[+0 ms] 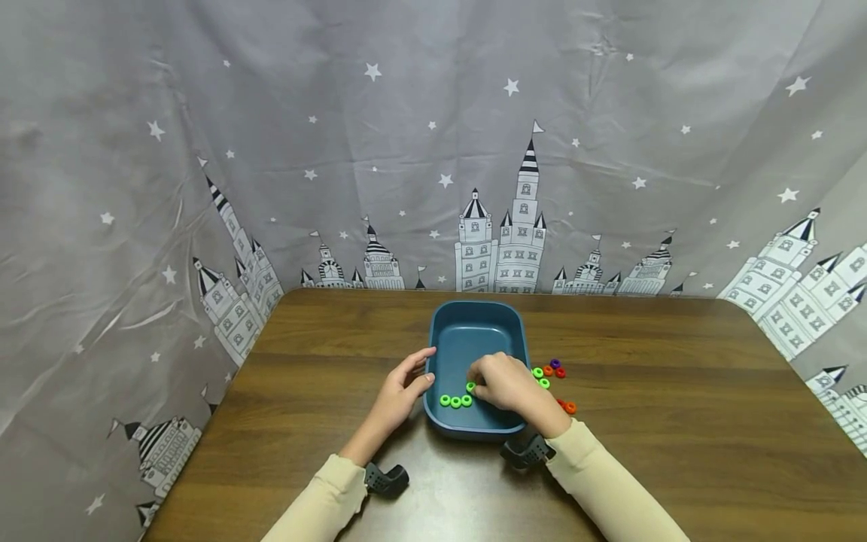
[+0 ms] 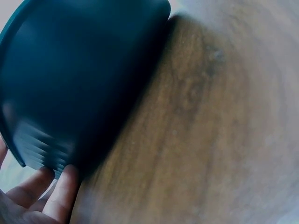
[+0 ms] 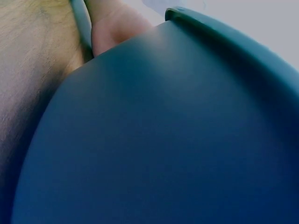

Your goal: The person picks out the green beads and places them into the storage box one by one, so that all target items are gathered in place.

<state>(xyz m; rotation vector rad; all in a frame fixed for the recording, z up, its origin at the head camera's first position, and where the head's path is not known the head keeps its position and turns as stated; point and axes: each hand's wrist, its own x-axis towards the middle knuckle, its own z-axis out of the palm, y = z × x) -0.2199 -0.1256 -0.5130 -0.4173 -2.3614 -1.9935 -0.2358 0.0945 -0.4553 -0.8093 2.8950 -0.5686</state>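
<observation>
A dark blue rectangular tray (image 1: 477, 435) stands on the table. My left hand (image 1: 400, 391) rests at its left side, with thumb and forefinger tips at the rim. In the left wrist view, loosely extended fingers (image 2: 63, 196) touch the ribbed outer wall. My right hand (image 1: 504, 382) reaches into the tray over its right side and pinches a small green ring (image 1: 470, 387) between thumb and fingertips. Just in front and to the left, a short row of green rings (image 1: 456, 402) lies on the tray's floor. The right wrist view shows mostly the outer wall (image 3: 163, 130).
On the wooden table (image 1: 677, 376), right of the tray, lie more green rings (image 1: 544, 384), orange rings (image 1: 548, 370), a red ring (image 1: 560, 373) and a purple ring (image 1: 555, 363). A grey curtain (image 1: 406, 150) with castles and stars hangs behind the table's far edge.
</observation>
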